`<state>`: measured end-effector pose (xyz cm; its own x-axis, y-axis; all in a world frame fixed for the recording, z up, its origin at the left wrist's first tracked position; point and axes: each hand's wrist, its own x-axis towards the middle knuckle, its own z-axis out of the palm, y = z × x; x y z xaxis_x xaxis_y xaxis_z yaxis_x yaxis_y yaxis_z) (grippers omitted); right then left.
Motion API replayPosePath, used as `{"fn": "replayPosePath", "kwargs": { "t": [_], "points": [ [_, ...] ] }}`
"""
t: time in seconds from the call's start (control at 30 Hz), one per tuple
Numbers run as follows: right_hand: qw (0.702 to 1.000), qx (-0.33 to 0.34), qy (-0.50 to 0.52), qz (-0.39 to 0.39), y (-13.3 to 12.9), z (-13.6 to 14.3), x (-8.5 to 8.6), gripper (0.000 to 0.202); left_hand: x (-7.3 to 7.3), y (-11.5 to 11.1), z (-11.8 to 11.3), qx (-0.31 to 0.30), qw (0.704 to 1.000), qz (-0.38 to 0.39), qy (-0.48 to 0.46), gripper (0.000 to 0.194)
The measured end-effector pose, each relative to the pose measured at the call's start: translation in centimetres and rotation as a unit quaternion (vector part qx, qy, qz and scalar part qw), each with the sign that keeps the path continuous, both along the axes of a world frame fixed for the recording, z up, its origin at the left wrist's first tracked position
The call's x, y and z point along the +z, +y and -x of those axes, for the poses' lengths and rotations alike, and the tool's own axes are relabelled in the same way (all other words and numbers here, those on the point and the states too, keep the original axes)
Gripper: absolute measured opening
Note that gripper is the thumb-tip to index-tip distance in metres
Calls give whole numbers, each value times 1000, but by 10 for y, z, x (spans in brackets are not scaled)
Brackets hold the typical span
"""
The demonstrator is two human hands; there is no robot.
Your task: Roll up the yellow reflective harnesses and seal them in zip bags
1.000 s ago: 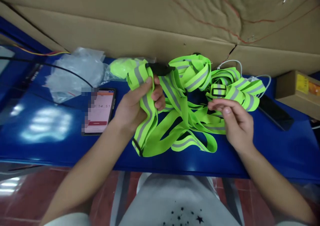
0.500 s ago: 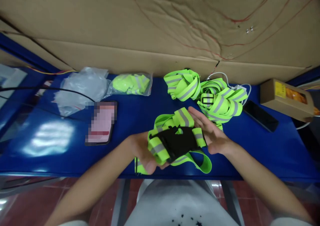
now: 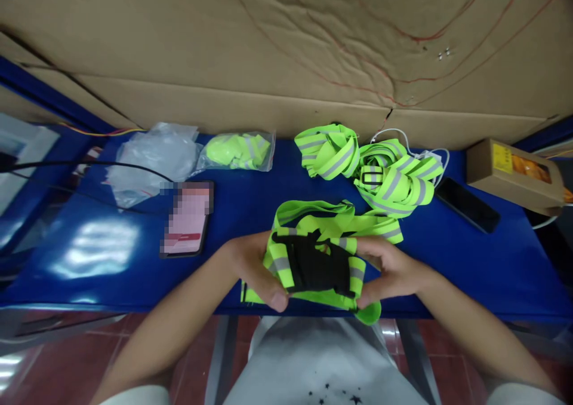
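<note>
Left hand (image 3: 257, 270): curled round lime strap (image 3: 281, 264) at left end of black buckle (image 3: 320, 266), thumb in front, other fingers hidden behind strap. Right hand (image 3: 394, 267): C-shape, thumb and fingers spread, clamped on strap at buckle's right end, thumb low, fingers behind. Hands apart, buckle between them. Strap and buckle near front edge of counter (image 3: 242, 208), loose loops trailing behind. Two strap bundles (image 3: 329, 151) farther back, phone (image 3: 468, 205) right of them.
</note>
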<state>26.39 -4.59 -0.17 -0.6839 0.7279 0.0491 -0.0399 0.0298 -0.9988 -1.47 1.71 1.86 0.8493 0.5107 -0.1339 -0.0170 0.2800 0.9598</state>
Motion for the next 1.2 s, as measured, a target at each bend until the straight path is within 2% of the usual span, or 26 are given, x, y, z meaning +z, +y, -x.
{"fn": "replayPosePath", "kwargs": {
  "t": [0.07,0.1,0.17,0.27,0.37,0.47,0.63,0.7,0.77,0.83,0.9,0.97,1.03,1.1,1.13,1.2],
  "points": [
    [984,-2,77,163,-1,3,-10,61,1,0,-3,-106,994,10,-7,33],
    [967,-18,112,229,-2,5,-13,59,0,0,-5,-125,992,13,-10,27],
    [936,-57,154,311,-2,7,-16,59,1,-1,-11,-94,995,16,-20,23],
    [917,-68,175,352,1,6,-12,59,3,-2,-19,-86,995,34,-35,25],
    [914,-60,193,351,5,4,-9,41,5,-4,-28,-57,997,40,-30,25],
    [918,-130,188,323,6,6,-11,25,-3,-6,-40,-5,998,61,-26,26],
    [904,-282,143,290,5,20,-9,28,-22,-9,-57,66,992,107,-26,36],
    [900,-318,148,261,8,25,-3,28,-21,-7,-57,94,989,110,-18,42],
    [905,-345,150,197,13,27,5,26,-12,-5,-53,131,989,75,-11,45],
    [919,-354,132,112,21,29,14,26,0,-3,-48,152,988,5,-6,45],
    [938,-333,93,29,32,30,21,27,9,-4,-45,154,987,-50,-9,46],
    [951,-301,37,-69,43,32,26,28,11,-7,-47,182,981,-66,-10,48],
    [949,-260,-29,-178,54,37,27,30,4,-9,-52,250,967,-46,-5,49],
    [935,-227,-96,-254,62,41,27,36,-6,-9,-57,319,948,6,-15,50],
    [928,-230,-123,-266,64,43,27,40,-11,-8,-59,340,939,36,-27,50],
    [913,-279,-153,-257,62,43,32,50,-15,-4,-60,360,927,88,-56,50]
  ]
}}
